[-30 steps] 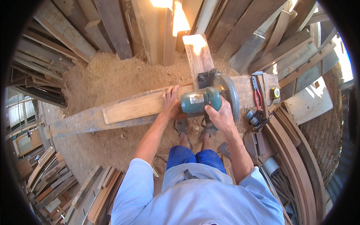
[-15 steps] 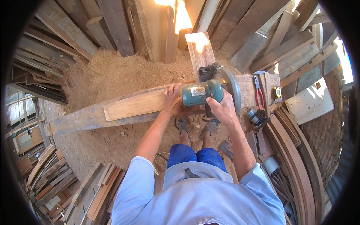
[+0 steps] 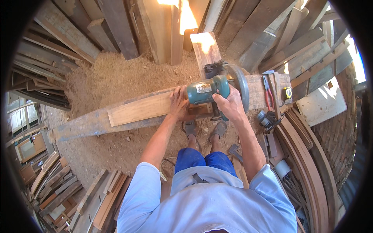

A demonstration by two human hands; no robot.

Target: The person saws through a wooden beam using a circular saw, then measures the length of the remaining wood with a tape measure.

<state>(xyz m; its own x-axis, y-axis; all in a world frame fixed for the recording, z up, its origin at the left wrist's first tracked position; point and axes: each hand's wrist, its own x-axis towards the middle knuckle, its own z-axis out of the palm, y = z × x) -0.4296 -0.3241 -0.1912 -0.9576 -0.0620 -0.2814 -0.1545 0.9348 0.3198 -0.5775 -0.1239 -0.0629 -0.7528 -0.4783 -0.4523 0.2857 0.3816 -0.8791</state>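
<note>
Saw pushed farther along the board
Your right hand [image 3: 229,105] grips the teal circular saw [image 3: 217,91], now further from you; your left hand [image 3: 179,104] presses flat on the pale board [image 3: 136,110] across the desk [image 3: 77,124], so the cut is progressing.

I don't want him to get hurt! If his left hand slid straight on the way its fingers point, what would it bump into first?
Probably the teal motor housing of the circular saw. The left hand lies flat on the pale wooden board, fingers aimed up and slightly right, already close beside the saw that the right hand grips. Depth is hard to judge.
</note>
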